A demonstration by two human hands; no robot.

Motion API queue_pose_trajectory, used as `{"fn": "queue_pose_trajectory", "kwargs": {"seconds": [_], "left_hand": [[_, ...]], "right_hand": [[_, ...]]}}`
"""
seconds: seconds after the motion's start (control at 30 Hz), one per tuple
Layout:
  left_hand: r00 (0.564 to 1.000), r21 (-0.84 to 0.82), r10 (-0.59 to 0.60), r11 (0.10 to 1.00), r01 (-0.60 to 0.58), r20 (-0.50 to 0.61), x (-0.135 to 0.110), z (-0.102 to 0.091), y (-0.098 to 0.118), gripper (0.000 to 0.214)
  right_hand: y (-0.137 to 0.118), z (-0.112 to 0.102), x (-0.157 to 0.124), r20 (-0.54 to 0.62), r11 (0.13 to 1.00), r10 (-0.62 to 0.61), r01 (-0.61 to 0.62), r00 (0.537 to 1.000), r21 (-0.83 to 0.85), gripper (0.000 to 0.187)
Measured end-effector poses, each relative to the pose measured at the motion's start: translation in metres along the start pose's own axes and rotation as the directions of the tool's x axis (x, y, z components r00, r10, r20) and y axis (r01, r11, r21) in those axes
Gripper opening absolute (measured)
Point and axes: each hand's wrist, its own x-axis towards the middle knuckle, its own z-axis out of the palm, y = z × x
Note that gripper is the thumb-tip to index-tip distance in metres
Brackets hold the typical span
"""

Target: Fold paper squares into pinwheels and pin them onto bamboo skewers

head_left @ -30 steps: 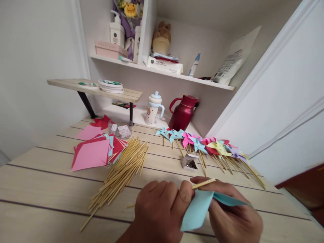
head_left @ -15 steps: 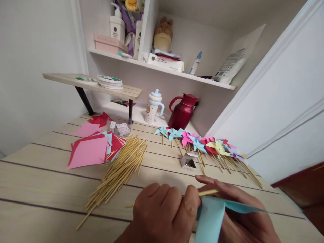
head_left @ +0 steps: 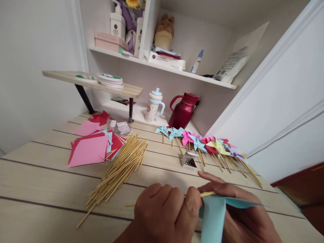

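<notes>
My left hand point(head_left: 164, 211) is closed in a fist around a thin wooden stick point(head_left: 208, 194), whose tip sticks out past the thumb. A short stick end also shows at the other side of the fist. Against that tip sits a light blue paper pinwheel point(head_left: 213, 219), its blades folded and partly hidden. My right hand point(head_left: 249, 221) is closed on the pinwheel from behind, with the index finger stretched along the top; its fingertips are partly covered by the paper. Just beyond the hands stands a small open box of metal pins point(head_left: 189, 163).
A pile of wooden sticks point(head_left: 118, 168) lies left of centre, beside stacked pink and red paper squares point(head_left: 88, 150). Finished pinwheels point(head_left: 198, 144) lie in a row at the back right. A red jug point(head_left: 183, 111) and a cup point(head_left: 152, 108) stand behind, under a shelf point(head_left: 187, 77).
The right hand has shifted slightly toward the left fist, and less of the stick's tip shows. The grip of both hands stays the same.
</notes>
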Motion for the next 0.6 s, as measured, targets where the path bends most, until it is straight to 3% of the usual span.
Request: {"fn": "queue_pose_trajectory", "kwargs": {"seconds": [0.2,0.3,0.4,0.47,0.5,0.6], "left_hand": [[0.995,-0.049,-0.074,0.996,0.077,0.060,-0.001,0.003,0.000,0.016],[0.971,-0.145,-0.226,0.961,0.236,0.082,-0.004,0.009,-0.001,0.018],[0.902,-0.299,-0.415,0.851,0.432,0.122,-0.006,0.013,-0.005,0.018],[0.795,-0.384,-0.566,0.699,0.604,0.220,-0.005,0.015,-0.009,0.020],[0.707,-0.410,-0.646,0.584,0.701,0.288,-0.004,0.016,-0.011,0.020],[0.371,-0.437,-0.794,0.150,0.887,0.481,0.000,0.020,-0.018,0.025]], "right_hand": [[0.003,0.006,0.002,-0.010,0.998,0.026,-0.025,1.000,0.064,0.040],[0.007,0.011,0.007,0.015,0.992,0.102,-0.103,0.995,0.072,0.051],[0.014,0.013,0.016,0.048,0.982,0.186,-0.188,0.981,0.031,0.068],[0.019,0.012,0.022,0.045,0.980,0.201,-0.200,0.979,-0.008,0.070],[0.022,0.012,0.024,0.039,0.976,0.218,-0.218,0.975,-0.002,0.069],[0.030,0.013,0.027,-0.007,0.938,0.343,-0.342,0.939,0.056,0.061]]}}
